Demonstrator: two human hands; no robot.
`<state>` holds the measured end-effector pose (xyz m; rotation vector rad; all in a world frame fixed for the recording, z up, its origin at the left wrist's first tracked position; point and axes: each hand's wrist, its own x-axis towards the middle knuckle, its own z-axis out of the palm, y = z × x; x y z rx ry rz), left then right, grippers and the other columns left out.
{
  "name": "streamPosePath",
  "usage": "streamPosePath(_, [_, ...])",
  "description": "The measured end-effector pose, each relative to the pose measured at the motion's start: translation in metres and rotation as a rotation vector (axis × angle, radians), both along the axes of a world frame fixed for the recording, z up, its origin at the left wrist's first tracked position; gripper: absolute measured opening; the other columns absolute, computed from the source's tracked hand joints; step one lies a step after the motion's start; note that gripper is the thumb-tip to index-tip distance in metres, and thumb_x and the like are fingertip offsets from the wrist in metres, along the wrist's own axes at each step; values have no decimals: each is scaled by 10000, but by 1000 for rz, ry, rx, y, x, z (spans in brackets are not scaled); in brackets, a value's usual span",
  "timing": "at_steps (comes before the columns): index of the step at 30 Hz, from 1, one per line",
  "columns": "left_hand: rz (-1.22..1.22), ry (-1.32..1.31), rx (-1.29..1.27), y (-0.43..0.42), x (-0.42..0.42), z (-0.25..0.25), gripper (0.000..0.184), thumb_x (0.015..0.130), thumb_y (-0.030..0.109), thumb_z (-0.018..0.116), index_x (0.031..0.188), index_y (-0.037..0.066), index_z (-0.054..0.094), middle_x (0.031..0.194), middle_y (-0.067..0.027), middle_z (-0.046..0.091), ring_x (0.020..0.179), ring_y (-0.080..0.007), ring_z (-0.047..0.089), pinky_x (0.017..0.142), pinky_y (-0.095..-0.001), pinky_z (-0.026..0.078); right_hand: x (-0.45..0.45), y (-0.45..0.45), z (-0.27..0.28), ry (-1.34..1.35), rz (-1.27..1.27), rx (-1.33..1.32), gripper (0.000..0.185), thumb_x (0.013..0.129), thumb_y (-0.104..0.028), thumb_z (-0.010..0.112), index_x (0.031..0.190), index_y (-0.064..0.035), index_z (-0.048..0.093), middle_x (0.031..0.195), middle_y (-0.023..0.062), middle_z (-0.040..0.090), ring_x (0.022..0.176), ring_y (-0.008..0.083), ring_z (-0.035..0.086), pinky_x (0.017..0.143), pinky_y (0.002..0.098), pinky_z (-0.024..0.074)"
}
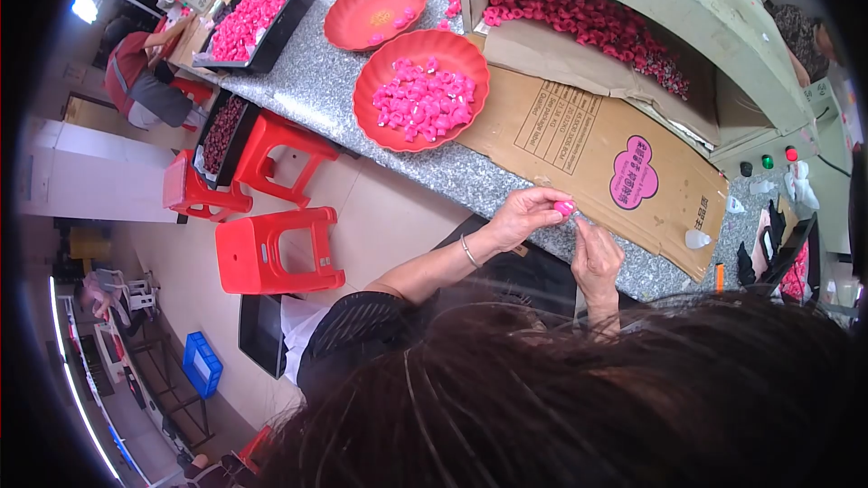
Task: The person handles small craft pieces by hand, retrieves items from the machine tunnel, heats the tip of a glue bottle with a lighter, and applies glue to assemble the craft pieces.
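Note:
A small glossy pink plastic piece (565,208) is pinched between the thumb and forefinger of my left hand (524,219), which has a bracelet at the wrist. Close by on the right, my right hand (598,259) has its thumb and forefinger pressed together, their tips just below the pink piece. Whatever those fingertips hold is too small to make out. Both hands are over the near edge of the speckled worktop, beside a flattened cardboard sheet (579,172) with printing on it.
Two red scalloped bowls, a fuller one (366,117) and another (348,14), stand on the worktop (307,113). Many pink pieces (579,14) fill the open metal box. Small bottles, including a white one (697,239), are at right. Red stools (249,258) stand at left; a person (136,72) works beyond.

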<state>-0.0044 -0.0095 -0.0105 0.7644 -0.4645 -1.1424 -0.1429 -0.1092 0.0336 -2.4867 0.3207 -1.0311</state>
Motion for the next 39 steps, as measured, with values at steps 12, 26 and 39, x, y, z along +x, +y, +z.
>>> streamPosePath(12, [32, -36, -1, 0, -3, -2, 292, 815, -64, 627, 1103, -23, 593, 1050, -87, 622, 987, -144, 597, 886, -269, 490, -1, -1, -3, 45, -20, -92, 345, 689, 85, 659, 1021, -9, 639, 715, 96, 597, 598, 232, 600, 530, 334, 483])
streamPosePath(26, [169, -263, -37, -2, -9, -4, 279, 770, -67, 674, 1036, -20, 605, 999, -63, 586, 975, -142, 577, 893, -276, 472, 5, 11, -9, 47, -63, -13, 245, 746, 56, 644, 988, 14, 641, 669, 102, 582, 549, 225, 592, 497, 318, 468])
streamPosePath(39, [65, -45, -26, 3, 6, 7, 221, 865, 5, 600, 1082, 23, 562, 1055, -89, 614, 1000, -154, 595, 883, -285, 492, -72, 17, 15, -37, -349, 587, 210, 850, 57, 489, 1013, 39, 621, 879, 128, 630, 761, 168, 602, 668, 265, 477])
